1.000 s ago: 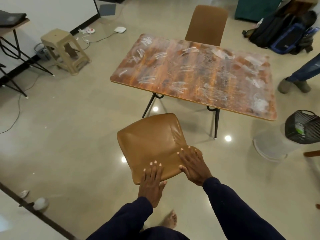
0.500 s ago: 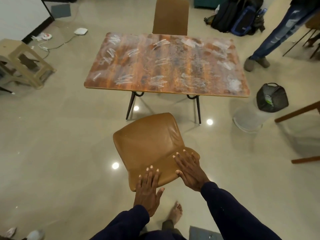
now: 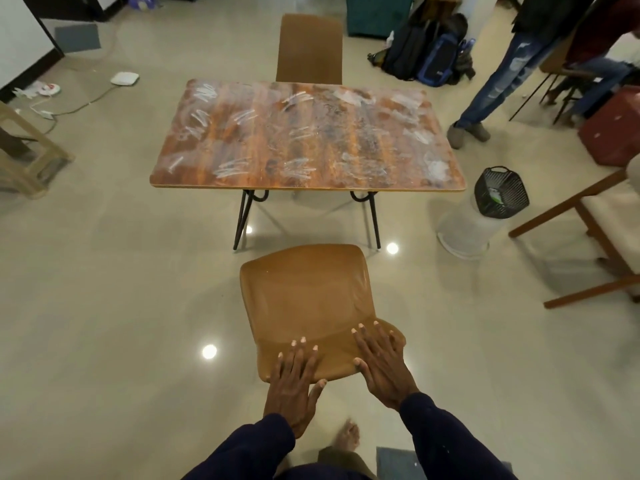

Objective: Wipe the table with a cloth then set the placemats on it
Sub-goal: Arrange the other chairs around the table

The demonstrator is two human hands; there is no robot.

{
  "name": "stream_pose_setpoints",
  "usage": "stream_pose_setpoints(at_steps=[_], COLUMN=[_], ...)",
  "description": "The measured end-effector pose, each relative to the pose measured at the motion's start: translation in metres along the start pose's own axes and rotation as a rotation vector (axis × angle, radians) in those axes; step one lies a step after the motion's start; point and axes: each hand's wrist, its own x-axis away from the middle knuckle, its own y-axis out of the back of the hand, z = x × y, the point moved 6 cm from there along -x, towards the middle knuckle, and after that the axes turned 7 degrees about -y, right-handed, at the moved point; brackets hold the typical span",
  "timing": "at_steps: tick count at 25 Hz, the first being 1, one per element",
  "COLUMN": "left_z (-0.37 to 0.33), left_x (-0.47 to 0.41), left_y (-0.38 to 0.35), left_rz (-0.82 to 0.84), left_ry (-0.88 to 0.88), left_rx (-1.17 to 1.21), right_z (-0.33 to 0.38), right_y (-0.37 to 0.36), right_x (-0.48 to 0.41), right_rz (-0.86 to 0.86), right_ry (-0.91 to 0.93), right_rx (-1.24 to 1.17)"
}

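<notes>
The wooden table [image 3: 304, 140] stands ahead, its brown top smeared with white streaks. A brown padded chair [image 3: 304, 289] stands between me and the table's near edge. My left hand [image 3: 294, 386] lies over the top of its backrest, fingers forward and thumb behind the edge. My right hand [image 3: 384, 365] grips the backrest's right corner the same way. No cloth or placemat is in view.
A second brown chair [image 3: 310, 50] is at the table's far side. A black basket [image 3: 502, 192] sits on a white stand [image 3: 464, 230] to the right, beside a wooden chair [image 3: 588, 237]. A person's legs [image 3: 498, 74], backpacks [image 3: 426, 60], beige stool [image 3: 27, 157].
The chair has turned under my hands and now faces the table squarely. My view has swung so the table lies straight ahead. Both hands stay on the backrest.
</notes>
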Motion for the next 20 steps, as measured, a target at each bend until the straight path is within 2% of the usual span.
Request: stream_pose_setpoints(at_steps=[6,11,17,20], left_z=[-0.004,-0.009,0.008,0.025], left_x=[-0.009,-0.013,-0.033,-0.06], left_y=[0.004,0.001,0.009,0.023], left_rz=[-0.102,-0.072,-0.052,-0.077], left_ry=[0.076,0.101,0.082,0.004], left_rx=[-0.031,-0.067,-0.076,-0.096], right_z=[-0.002,-0.008,-0.004,0.001], right_y=[0.007,0.003,-0.002,-0.002], right_x=[-0.009,-0.005,-0.005,-0.015], right_rz=[-0.055,-0.047,-0.079,-0.09], right_ry=[0.028,0.033,-0.018,-0.079], right_rx=[-0.084,-0.128,-0.199,-0.249])
